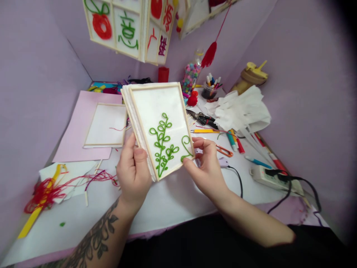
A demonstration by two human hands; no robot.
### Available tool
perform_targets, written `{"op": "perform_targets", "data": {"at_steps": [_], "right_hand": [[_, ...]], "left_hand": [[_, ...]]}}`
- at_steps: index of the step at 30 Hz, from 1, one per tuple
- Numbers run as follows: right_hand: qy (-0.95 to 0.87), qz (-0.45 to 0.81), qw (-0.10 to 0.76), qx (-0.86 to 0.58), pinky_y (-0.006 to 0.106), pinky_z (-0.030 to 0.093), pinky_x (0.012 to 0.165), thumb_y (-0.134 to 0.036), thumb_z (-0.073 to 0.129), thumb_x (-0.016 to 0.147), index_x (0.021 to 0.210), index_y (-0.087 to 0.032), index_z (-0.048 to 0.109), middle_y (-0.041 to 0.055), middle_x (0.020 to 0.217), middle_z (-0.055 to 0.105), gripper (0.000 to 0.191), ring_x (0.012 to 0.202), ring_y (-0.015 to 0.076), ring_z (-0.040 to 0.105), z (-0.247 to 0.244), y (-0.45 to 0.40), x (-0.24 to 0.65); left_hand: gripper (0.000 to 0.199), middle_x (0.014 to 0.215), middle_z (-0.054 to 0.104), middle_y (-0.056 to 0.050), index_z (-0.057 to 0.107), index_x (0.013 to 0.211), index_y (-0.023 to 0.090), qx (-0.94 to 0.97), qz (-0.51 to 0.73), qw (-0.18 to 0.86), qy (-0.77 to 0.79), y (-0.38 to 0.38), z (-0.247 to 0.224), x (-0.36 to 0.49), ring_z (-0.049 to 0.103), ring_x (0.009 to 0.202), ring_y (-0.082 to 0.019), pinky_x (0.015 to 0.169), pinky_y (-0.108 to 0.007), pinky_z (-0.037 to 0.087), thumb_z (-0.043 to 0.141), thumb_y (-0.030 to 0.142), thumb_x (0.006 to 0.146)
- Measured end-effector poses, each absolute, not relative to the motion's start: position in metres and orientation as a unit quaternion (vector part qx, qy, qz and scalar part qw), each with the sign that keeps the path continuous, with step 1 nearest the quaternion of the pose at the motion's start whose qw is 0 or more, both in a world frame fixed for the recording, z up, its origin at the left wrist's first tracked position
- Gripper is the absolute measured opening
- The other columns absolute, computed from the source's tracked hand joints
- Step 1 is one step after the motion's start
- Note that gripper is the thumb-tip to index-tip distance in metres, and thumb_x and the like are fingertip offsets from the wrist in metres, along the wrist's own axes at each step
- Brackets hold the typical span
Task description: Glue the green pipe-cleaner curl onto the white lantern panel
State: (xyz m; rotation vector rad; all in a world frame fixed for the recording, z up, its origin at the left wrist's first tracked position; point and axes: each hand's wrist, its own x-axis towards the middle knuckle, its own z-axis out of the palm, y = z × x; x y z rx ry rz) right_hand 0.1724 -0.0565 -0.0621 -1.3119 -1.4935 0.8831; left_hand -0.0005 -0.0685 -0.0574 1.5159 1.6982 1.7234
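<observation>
My left hand grips the left edge of a white panel framed in thin wooden strips, its thumb along the side. The panel is tilted up towards me and looks thick, with a padded white edge on the left. On its face a green pipe-cleaner sprig with looped leaves rises from the bottom. A green pipe-cleaner curl lies near the lower right corner. My right hand is closed about that corner, thumb on the front by the curl's lower end, other fingers at the right edge, partly hidden.
Decorated lanterns and a red tassel hang overhead. Left lie another framed panel, pink card and tangled red thread. Right are pliers, an orange cutter, white fabric and a power strip.
</observation>
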Motion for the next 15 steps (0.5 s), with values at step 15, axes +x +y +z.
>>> {"op": "perform_targets", "data": {"at_steps": [15], "right_hand": [[-0.590,0.380,0.469,-0.537,0.039,0.048,0.081,-0.018,0.061,0.075,0.102,-0.025,0.043,0.0085,0.122,0.053,0.033,0.107,0.0221,0.054,-0.0651,-0.0515,0.1734]], "left_hand": [[0.041,0.126,0.065,-0.009,0.053,0.135,0.020,0.524,0.592,0.133,0.597,-0.0682,-0.0597,-0.0016,0.063,0.112,-0.022,0.096,-0.035,0.052,0.043,0.035,0.098]]}}
